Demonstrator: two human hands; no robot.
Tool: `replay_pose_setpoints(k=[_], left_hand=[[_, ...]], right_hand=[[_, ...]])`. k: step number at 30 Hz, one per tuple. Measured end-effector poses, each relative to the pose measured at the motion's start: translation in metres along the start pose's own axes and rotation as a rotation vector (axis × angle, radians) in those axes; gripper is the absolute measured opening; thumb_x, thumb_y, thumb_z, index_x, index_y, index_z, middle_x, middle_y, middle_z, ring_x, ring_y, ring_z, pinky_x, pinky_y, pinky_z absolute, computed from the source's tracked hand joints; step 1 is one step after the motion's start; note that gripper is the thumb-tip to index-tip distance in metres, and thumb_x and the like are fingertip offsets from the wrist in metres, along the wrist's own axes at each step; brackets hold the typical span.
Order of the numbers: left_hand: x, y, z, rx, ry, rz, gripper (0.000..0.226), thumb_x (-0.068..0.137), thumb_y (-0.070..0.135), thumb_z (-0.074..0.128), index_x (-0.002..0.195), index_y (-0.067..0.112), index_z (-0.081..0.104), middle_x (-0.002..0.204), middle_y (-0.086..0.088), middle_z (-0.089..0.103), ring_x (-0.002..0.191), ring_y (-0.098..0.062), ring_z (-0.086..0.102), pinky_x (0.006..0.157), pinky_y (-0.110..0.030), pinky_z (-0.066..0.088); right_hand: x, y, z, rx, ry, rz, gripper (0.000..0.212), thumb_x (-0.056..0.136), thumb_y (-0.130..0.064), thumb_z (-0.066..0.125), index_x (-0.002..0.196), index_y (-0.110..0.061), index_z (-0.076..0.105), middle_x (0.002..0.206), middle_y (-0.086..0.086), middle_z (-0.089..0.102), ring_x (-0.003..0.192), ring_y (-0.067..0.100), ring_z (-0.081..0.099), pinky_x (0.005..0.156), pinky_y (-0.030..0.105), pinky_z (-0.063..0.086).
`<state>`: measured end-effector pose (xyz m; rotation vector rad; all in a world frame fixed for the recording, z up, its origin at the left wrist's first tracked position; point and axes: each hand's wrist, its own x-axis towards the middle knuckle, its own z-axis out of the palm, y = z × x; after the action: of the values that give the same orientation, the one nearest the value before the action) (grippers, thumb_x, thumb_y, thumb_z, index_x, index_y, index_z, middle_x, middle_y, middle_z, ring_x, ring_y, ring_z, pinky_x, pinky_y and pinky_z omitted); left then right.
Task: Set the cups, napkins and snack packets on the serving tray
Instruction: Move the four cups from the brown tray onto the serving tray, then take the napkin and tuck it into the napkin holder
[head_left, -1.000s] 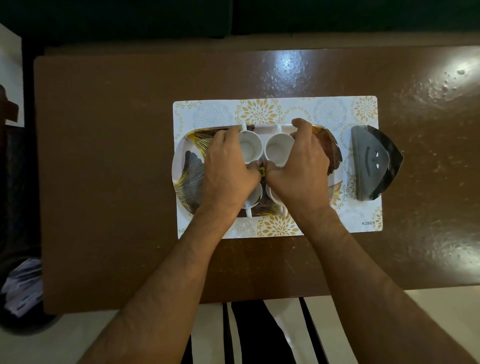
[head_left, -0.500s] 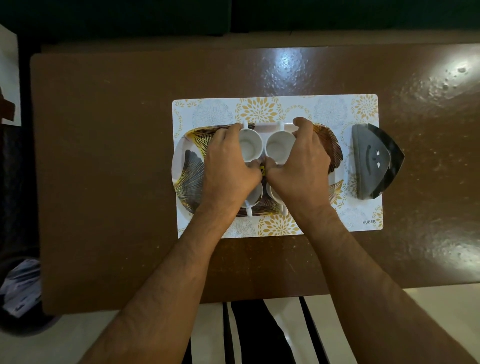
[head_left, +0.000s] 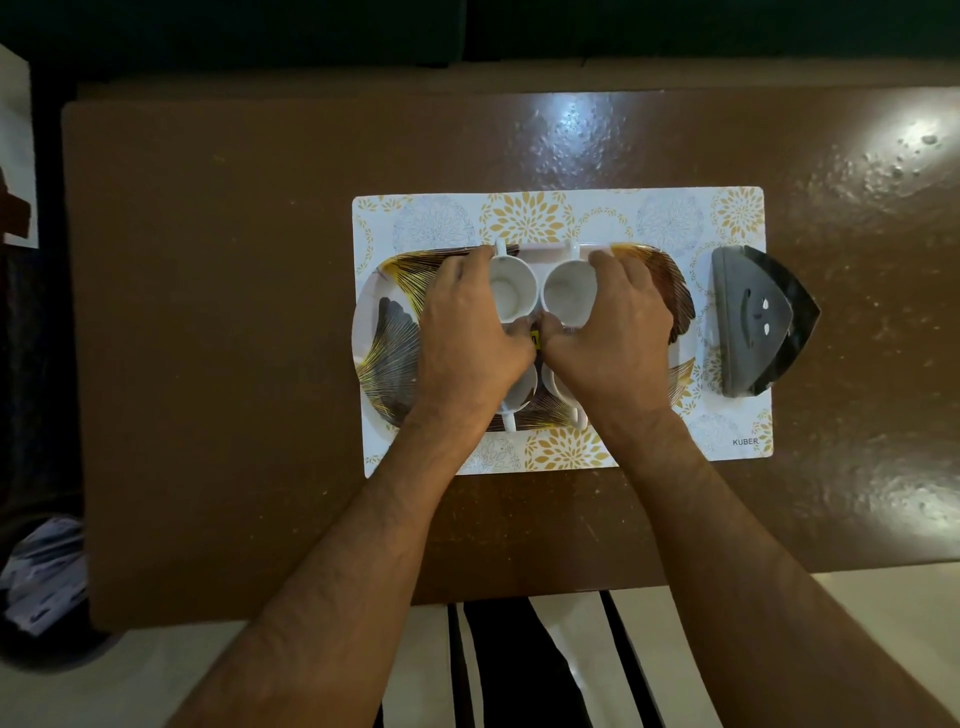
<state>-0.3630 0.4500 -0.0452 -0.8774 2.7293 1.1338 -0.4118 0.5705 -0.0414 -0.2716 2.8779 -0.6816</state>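
Observation:
A leaf-patterned serving tray (head_left: 387, 343) lies on a floral placemat (head_left: 524, 215). Several white cups stand on it. My left hand (head_left: 467, 327) wraps around the far left cup (head_left: 511, 291). My right hand (head_left: 615, 325) wraps around the far right cup (head_left: 566, 291). Both cups stand upright, side by side, handles pointing away from me. Two nearer cups (head_left: 519, 395) are mostly hidden under my hands. A small yellow item (head_left: 534, 340) shows between my thumbs. A dark napkin holder (head_left: 753, 322) rests on the mat's right end.
The mat lies on a glossy brown table (head_left: 234, 312). A dark bin with papers (head_left: 41, 571) sits on the floor at the lower left. A striped floor covering (head_left: 519, 670) shows below the table's near edge.
Both hands stay closed around the two far cups; they and the cups shifted only very slightly. Nothing was let go.

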Motion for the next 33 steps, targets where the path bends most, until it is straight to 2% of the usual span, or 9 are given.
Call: replay_pose_setpoints(k=[3,5,7,11,14,17,23,30,33], left_hand=[[0.0,0.0,-0.001,-0.014,-0.007,0.007,0.077,0.083,0.021,0.085,0.151,0.011,0.05,0.142,-0.009,0.058,0.136,-0.026,0.053,0.103,-0.029,0.043],[0.0,-0.001,-0.002,-0.022,-0.014,0.013,0.076,0.083,0.02,0.084,0.151,0.011,0.05,0.142,-0.009,0.058,0.136,-0.026,0.053,0.102,-0.028,0.042],[0.0,-0.001,-0.004,-0.025,-0.031,0.011,0.077,0.084,0.02,0.083,0.152,0.011,0.049,0.143,-0.009,0.057,0.136,-0.026,0.052,0.102,-0.027,0.041],[-0.001,0.0,-0.013,-0.033,-0.041,0.032,0.077,0.087,0.029,0.083,0.153,0.011,0.046,0.147,-0.007,0.056,0.14,-0.025,0.05,0.111,-0.035,0.045],[-0.003,-0.007,-0.029,0.041,-0.021,0.056,0.075,0.096,0.038,0.072,0.157,0.011,0.038,0.158,-0.007,0.049,0.149,-0.024,0.043,0.118,-0.036,0.038],[-0.005,-0.025,-0.051,0.144,0.045,0.122,0.068,0.101,0.04,0.06,0.157,0.008,0.038,0.158,-0.011,0.049,0.149,-0.028,0.045,0.125,-0.044,0.034],[-0.004,-0.1,-0.118,0.182,0.137,0.08,0.063,0.104,0.043,0.052,0.156,0.01,0.04,0.157,-0.013,0.05,0.147,-0.028,0.048,0.126,-0.047,0.034],[-0.01,-0.21,-0.216,0.211,0.199,-0.071,0.065,0.106,0.043,0.051,0.161,0.012,0.033,0.162,-0.01,0.044,0.152,-0.024,0.04,0.129,-0.046,0.029],[-0.015,-0.259,-0.254,0.21,0.244,-0.133,0.063,0.105,0.039,0.053,0.157,0.008,0.039,0.157,-0.014,0.049,0.148,-0.028,0.045,0.125,-0.049,0.035]], right_hand=[[0.0,-0.002,-0.001,-0.007,0.001,0.009,0.066,0.08,-0.029,0.077,0.136,0.0,0.059,0.131,0.017,0.063,0.121,0.034,0.061,0.095,0.037,0.048],[0.0,-0.003,-0.002,-0.009,-0.003,0.016,0.067,0.08,-0.03,0.077,0.137,0.0,0.058,0.132,0.017,0.063,0.122,0.034,0.061,0.096,0.037,0.048],[-0.001,-0.005,-0.003,-0.016,-0.017,0.023,0.071,0.08,-0.031,0.078,0.14,0.0,0.056,0.135,0.018,0.062,0.126,0.035,0.06,0.099,0.038,0.048],[-0.005,-0.013,-0.008,-0.075,-0.027,0.021,0.082,0.079,-0.034,0.079,0.148,-0.001,0.048,0.144,0.017,0.056,0.135,0.035,0.052,0.109,0.039,0.042],[-0.011,-0.029,-0.007,-0.098,0.036,-0.045,0.077,0.083,-0.036,0.074,0.147,-0.001,0.047,0.146,0.017,0.054,0.137,0.033,0.049,0.113,0.037,0.039],[-0.016,-0.053,0.001,-0.109,0.071,-0.17,0.067,0.093,-0.036,0.067,0.146,0.0,0.049,0.145,0.019,0.055,0.137,0.034,0.05,0.115,0.042,0.041],[-0.031,-0.131,0.037,-0.152,-0.036,-0.356,0.062,0.102,-0.037,0.059,0.15,-0.001,0.043,0.153,0.022,0.048,0.146,0.037,0.042,0.123,0.05,0.036],[-0.059,-0.248,0.104,-0.151,-0.185,-0.469,0.064,0.101,-0.037,0.06,0.151,-0.001,0.042,0.154,0.019,0.045,0.148,0.033,0.038,0.124,0.046,0.034],[-0.074,-0.303,0.137,-0.129,-0.262,-0.5,0.067,0.102,-0.038,0.06,0.155,-0.003,0.037,0.159,0.017,0.039,0.153,0.03,0.032,0.127,0.046,0.031]])
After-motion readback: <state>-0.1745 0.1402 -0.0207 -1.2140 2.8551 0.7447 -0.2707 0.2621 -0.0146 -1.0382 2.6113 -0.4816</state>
